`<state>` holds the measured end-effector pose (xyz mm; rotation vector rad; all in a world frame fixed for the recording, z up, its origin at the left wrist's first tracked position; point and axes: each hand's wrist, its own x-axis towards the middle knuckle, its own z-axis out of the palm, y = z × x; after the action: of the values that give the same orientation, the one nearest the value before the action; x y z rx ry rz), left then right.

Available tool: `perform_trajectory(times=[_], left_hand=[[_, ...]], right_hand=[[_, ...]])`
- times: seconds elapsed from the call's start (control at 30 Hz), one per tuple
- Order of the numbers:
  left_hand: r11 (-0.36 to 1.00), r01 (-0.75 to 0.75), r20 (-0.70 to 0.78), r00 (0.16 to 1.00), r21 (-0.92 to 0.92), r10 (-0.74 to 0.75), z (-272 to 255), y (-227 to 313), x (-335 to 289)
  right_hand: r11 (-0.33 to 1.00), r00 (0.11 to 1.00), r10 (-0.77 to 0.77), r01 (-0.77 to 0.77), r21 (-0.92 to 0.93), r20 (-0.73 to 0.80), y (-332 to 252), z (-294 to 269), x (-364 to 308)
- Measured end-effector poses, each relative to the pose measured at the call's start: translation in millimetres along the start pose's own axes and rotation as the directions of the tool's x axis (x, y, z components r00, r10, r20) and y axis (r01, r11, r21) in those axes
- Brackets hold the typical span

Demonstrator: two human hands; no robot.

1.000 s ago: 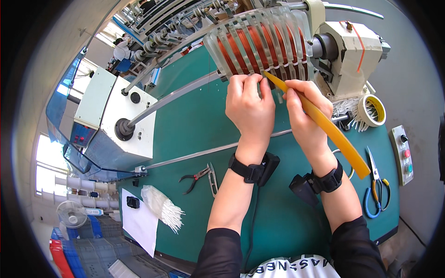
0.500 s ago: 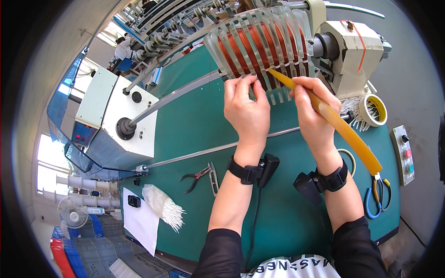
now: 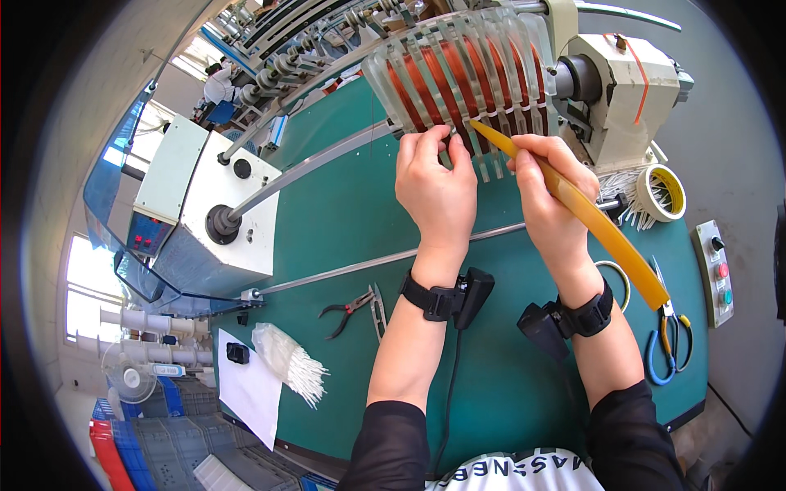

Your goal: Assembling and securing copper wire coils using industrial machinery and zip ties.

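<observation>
On the head view I have the right hand (image 3: pixel 557 184) closed around a tapered yellow strip (image 3: pixel 602 222), thumb against fingers; its narrow tip touches the near side of the coil assembly (image 3: pixel 440 78), its wide end reaches back near-right over the wrist, toward the scissors (image 3: pixel 670 313). Left hand (image 3: pixel 438 192): fingers curled, thumb close to fingertips, at the near edge of the same assembly, just left of the strip tip. Can't tell if anything is pinched there. Coil assembly sits at the far side, red-brown windings between clear bars, next to the off-white machine head (image 3: pixel 626 106) on its right. Right side of the green tabletop (image 3: pixel 491 352): tape roll (image 3: pixel 661 194) beside loose white strips (image 3: pixel 632 216); button box (image 3: pixel 714 274) further right. Left side: pliers (image 3: pixel 348 311), and nearer left, a clear bag (image 3: pixel 274 348) of white sticks partly over white paper (image 3: pixel 250 401).
</observation>
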<state>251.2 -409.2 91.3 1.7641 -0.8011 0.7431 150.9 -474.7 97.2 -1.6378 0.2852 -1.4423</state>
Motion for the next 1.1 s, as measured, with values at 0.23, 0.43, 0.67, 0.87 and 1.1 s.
perform_trajectory(times=[0.23,0.43,0.67,0.87,1.1], left_hand=[[0.993,-0.029,-0.02,0.999,0.11,0.031,5,3,3],[0.993,-0.032,-0.016,0.999,0.112,0.034,8,4,2],[0.992,-0.069,-0.018,0.997,0.109,0.072,8,4,1],[0.986,0.038,-0.032,0.999,0.161,-0.033,17,9,1],[0.973,0.168,-0.033,0.986,0.159,-0.165,-2,10,4]], right_hand=[[1.0,1.0,0.014,-0.014,0.009,0.017,-3,1,-1],[1.0,0.999,-0.027,0.028,-0.013,0.039,-3,3,-2],[0.999,0.999,-0.021,0.019,0.038,0.04,-2,1,-1],[0.958,0.978,-0.203,0.208,-0.199,0.046,-23,-33,4],[0.85,0.909,0.23,-0.014,-0.527,0.348,-31,-127,-49]])
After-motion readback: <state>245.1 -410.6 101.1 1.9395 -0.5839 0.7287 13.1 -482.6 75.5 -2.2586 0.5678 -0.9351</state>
